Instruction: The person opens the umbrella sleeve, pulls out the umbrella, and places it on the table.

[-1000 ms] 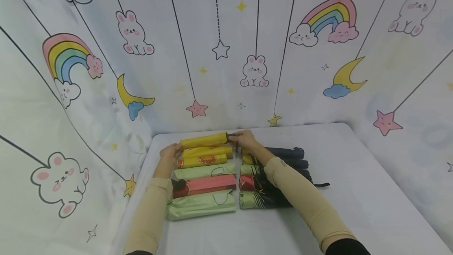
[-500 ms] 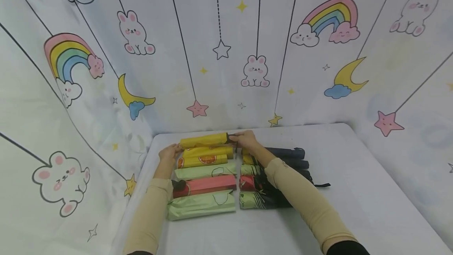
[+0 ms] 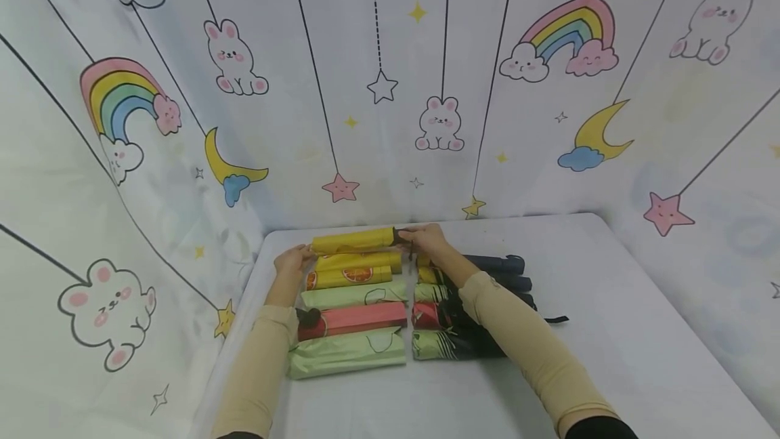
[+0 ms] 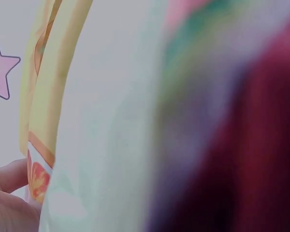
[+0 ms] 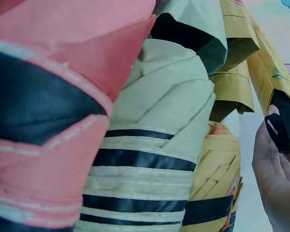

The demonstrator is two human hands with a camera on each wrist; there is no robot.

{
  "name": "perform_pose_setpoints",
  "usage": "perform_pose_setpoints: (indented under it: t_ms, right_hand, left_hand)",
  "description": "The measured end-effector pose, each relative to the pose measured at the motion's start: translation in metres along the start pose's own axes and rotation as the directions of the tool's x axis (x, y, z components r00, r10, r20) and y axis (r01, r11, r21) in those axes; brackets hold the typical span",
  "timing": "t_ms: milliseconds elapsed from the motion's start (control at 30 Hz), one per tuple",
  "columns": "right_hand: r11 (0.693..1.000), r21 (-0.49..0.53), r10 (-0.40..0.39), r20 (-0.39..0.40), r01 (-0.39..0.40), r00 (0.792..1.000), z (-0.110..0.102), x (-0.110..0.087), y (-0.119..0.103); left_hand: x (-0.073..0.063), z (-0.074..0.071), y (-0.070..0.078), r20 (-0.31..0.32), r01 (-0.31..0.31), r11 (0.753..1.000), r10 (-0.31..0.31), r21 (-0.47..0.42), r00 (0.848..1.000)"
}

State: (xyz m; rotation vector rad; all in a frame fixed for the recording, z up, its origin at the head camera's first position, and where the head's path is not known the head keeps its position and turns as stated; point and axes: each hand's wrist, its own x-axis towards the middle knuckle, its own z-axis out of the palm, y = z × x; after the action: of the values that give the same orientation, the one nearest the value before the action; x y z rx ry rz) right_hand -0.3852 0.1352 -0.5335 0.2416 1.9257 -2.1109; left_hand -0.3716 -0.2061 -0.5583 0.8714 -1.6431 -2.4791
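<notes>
At the far end of the table, both hands hold a yellow umbrella sleeve (image 3: 353, 240) crosswise. My left hand (image 3: 292, 260) pinches its left end, where the left wrist view shows an orange print. My right hand (image 3: 426, 240) grips a black piece (image 5: 283, 128) at the sleeve's right end, which has a strap loop. Below it lie more sleeves in a column: a plain yellow sleeve (image 3: 359, 261), one with orange slices (image 3: 350, 277), a light green sleeve (image 3: 350, 297), a red sleeve (image 3: 365, 318) and another green sleeve (image 3: 347, 353).
To the right is a column of rolled folding umbrellas, partly hidden by the right forearm: a dark one (image 3: 496, 263) at the top, a red umbrella (image 3: 424, 316), a green-and-black umbrella (image 3: 434, 344). A patterned curtain (image 3: 390, 39) stands behind the white table (image 3: 640, 358).
The held yellow sleeve has shifted very slightly to the right with both hands still on it. The sleeves and umbrellas below have stayed put.
</notes>
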Motion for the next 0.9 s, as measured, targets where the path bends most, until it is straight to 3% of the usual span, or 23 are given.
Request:
perform_pose_setpoints:
  t_ms: [267,533,900]
  right_hand:
    - [0.993,0.119,-0.011,0.035,0.007,0.999,-0.004,0.0,-0.006]
    - [1.0,0.016,-0.017,0.032,0.017,0.999,-0.014,-0.002,-0.007]
    - [1.0,0.013,0.006,0.006,-0.007,1.0,-0.021,-0.002,-0.012]
  left_hand:
    - [0.0,-0.001,0.0,-0.006,-0.002,1.0,0.002,-0.003,1.0]
    - [0.005,-0.003,-0.003,-0.028,-0.017,1.0,0.017,0.016,0.999]
    - [-0.003,-0.004,0.001,-0.009,-0.02,1.0,0.02,-0.015,1.0]
